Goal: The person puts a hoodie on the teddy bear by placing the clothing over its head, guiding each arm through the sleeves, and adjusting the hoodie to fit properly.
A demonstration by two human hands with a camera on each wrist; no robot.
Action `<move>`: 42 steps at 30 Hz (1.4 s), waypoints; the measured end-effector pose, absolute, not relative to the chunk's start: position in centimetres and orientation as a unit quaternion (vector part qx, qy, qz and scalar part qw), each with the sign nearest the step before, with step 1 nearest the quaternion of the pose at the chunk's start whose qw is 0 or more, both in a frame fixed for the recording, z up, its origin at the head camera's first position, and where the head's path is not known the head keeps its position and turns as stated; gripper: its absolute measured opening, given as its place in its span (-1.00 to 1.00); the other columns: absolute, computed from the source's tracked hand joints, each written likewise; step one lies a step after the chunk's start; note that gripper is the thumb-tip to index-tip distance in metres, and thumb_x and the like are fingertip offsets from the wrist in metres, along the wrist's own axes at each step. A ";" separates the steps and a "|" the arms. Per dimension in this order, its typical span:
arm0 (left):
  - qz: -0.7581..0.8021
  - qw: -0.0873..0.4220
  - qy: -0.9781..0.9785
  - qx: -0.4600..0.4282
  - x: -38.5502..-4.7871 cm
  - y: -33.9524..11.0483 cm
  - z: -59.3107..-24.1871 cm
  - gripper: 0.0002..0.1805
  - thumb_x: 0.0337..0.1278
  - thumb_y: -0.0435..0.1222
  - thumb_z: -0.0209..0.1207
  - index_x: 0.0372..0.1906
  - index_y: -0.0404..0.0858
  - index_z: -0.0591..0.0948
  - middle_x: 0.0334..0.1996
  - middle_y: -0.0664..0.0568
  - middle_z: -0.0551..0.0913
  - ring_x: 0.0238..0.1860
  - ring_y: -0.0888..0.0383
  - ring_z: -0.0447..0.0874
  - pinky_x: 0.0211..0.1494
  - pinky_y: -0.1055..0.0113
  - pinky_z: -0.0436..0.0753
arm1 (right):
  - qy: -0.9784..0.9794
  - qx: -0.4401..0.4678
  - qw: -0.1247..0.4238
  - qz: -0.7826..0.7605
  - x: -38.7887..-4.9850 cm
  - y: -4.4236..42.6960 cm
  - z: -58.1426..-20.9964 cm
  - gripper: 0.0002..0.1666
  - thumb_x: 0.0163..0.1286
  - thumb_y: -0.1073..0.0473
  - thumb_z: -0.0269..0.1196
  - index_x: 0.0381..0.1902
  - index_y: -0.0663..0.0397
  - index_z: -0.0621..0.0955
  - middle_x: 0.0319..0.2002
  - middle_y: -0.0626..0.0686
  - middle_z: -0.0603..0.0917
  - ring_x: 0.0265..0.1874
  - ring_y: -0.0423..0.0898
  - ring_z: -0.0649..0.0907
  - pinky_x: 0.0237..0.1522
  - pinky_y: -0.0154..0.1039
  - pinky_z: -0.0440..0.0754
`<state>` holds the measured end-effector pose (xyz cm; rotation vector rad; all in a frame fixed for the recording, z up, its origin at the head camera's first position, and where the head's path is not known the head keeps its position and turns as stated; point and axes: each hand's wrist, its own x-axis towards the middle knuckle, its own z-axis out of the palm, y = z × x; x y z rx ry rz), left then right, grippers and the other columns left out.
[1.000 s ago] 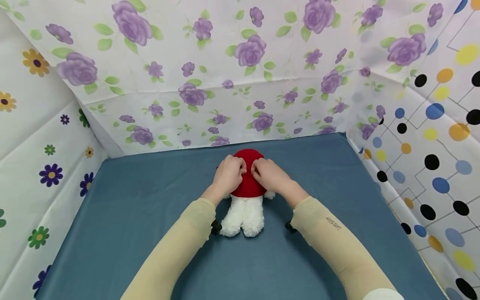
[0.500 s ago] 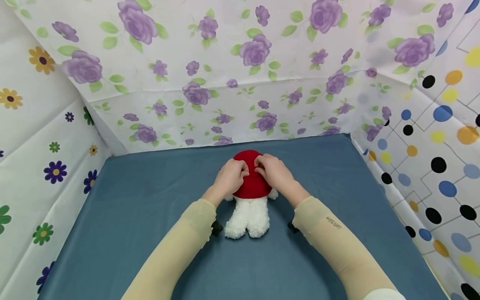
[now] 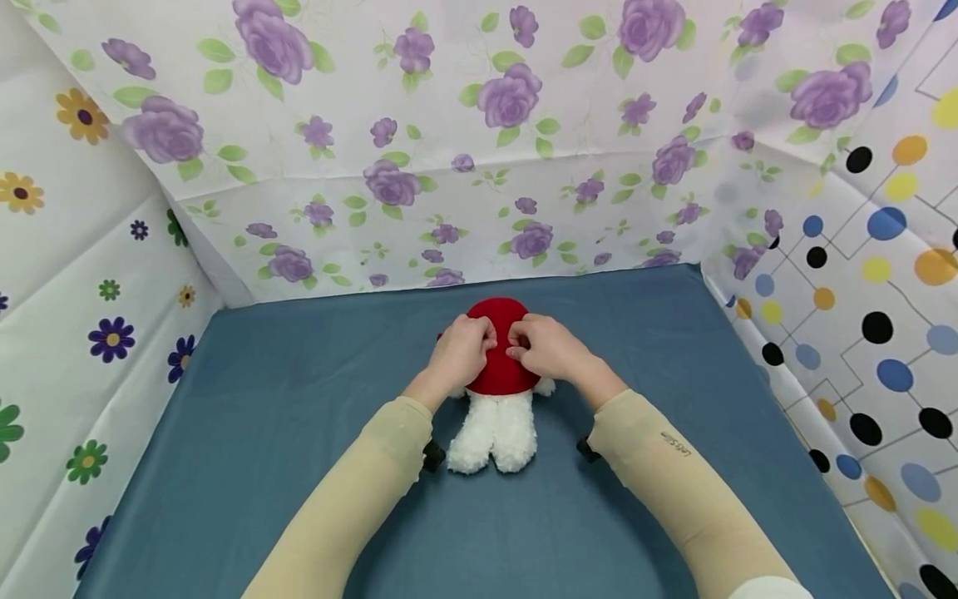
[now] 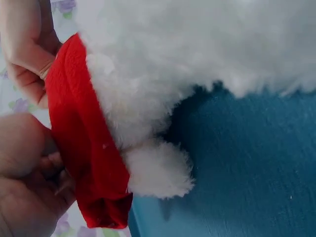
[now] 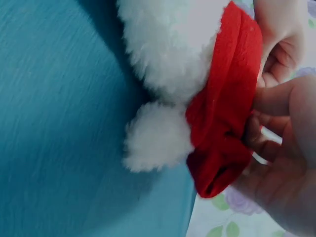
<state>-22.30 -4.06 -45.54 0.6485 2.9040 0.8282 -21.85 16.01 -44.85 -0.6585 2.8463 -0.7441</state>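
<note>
Two bare hands work at a red garment (image 3: 503,378) on a white plush toy (image 3: 492,433), seen from my remote post. The toy lies on a blue surface (image 3: 284,433), its fluffy legs pointing toward the person and the garment spread across its upper part. On the left of the toy, I see the left hand (image 3: 460,353) with fingers curled in, gripping the red cloth near its middle. Opposite, on the right of the toy, the right hand (image 3: 551,348) also grips the cloth, its thumb and forefinger slightly parted in my head view; I cannot tell exactly how much fabric lies between the fingertips. The hands face each other, close but apart. My right wrist view shows a furry paw (image 5: 158,138) just beside the garment's edge. Beige sleeves cover both forearms, nearer the person than the toy. A purple-rose cloth (image 3: 449,166) hangs beyond the toy; a dotted cloth (image 3: 861,366) stands well to its right.
</note>
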 end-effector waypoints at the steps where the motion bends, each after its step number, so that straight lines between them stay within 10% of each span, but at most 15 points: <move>1: 0.294 0.033 0.933 0.207 -22.4 -4.3 -45.5 -0.95 0.58 -0.32 0.21 -0.07 -0.23 0.64 -0.18 -0.06 0.66 -0.08 -0.01 0.60 -0.01 0.10 0.71 | 0.943 -0.214 0.064 -0.245 -21.8 15.9 -44.8 -0.78 0.54 0.14 0.35 -0.34 0.01 0.59 -0.34 0.03 0.54 -0.36 -0.05 0.53 -0.36 -0.18 0.54; 9: 0.371 0.013 0.913 0.168 -23.3 -5.3 -45.0 -0.66 0.44 -0.25 0.39 0.18 -0.23 0.62 -0.19 -0.03 0.63 -0.21 0.06 0.62 -0.09 0.16 0.72 | 0.954 -0.177 0.071 -0.234 -21.8 15.4 -44.8 -0.76 0.53 0.13 0.35 -0.37 0.02 0.59 -0.34 0.05 0.55 -0.37 -0.03 0.54 -0.39 -0.19 0.54; 21: 0.262 -0.091 0.952 0.129 -23.6 -3.3 -45.5 -0.87 0.34 -0.28 0.46 -0.34 -0.21 0.79 -0.14 -0.01 0.65 -0.07 0.00 0.60 -0.05 0.08 0.74 | 0.962 -0.155 0.055 -0.216 -21.7 14.8 -45.1 -0.72 0.55 0.12 0.29 -0.42 0.02 0.55 -0.37 0.04 0.53 -0.43 -0.03 0.51 -0.38 -0.16 0.49; 42: 0.203 -0.019 0.960 0.189 -21.4 -3.2 -45.3 -0.79 0.35 -0.33 0.38 -0.39 -0.17 0.60 -0.36 0.01 0.62 -0.13 0.01 0.51 0.01 -0.05 0.52 | 0.960 -0.134 0.069 -0.236 -21.2 14.9 -45.6 -0.81 0.66 0.09 0.22 -0.06 0.11 0.64 -0.14 0.07 0.61 -0.22 -0.02 0.63 -0.14 -0.11 0.67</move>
